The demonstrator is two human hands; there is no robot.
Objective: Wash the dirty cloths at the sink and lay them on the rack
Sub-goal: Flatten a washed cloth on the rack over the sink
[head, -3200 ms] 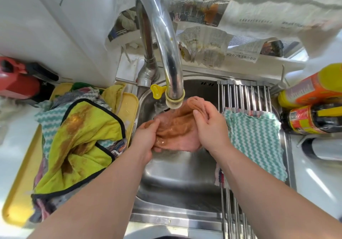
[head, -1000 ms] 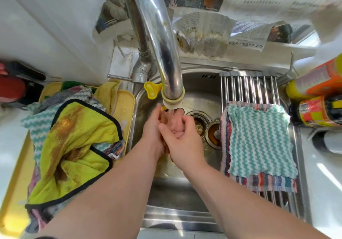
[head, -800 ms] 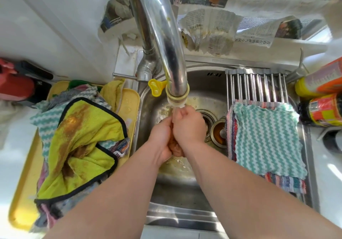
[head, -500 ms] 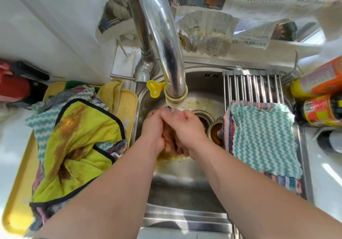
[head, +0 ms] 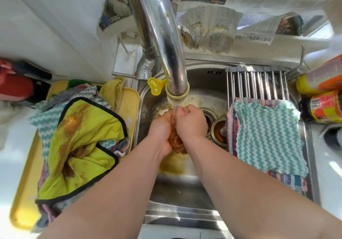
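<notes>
Head cam looks straight down over the sink (head: pixel 185 188), and honestly most of the action is buried. The left hand (head: pixel 160 129) and right hand (head: pixel 191 123) are pressed together right under the faucet (head: pixel 166 44), both curled tight around a wadded orange-brown cloth (head: pixel 174 142). Only a twisted bit of it pokes out on the near side between the wrists, so its real size is anyone's guess. The left fingers are mostly hidden behind the right hand. A thin stream of water (head: pixel 174 112) runs into the gap between the hands, and murky yellowish water sits in the basin underneath.

On the right, the rack (head: pixel 259 83) spans the sink with a teal zigzag cloth (head: pixel 266 135) laid flat on it. A striped cloth (head: pixel 288 180) lies under that, showing only at its edges.

On the left, a yellow tray (head: pixel 24 211) holds a heap of cloths with a brown-stained yellow cloth (head: pixel 83 142) on top. The ones below are too bundled to count.

The bottles (head: pixel 322 79) at far right are cut off by the frame, labels unreadable. Newspaper (head: pixel 209 27) hangs across the far wall.
</notes>
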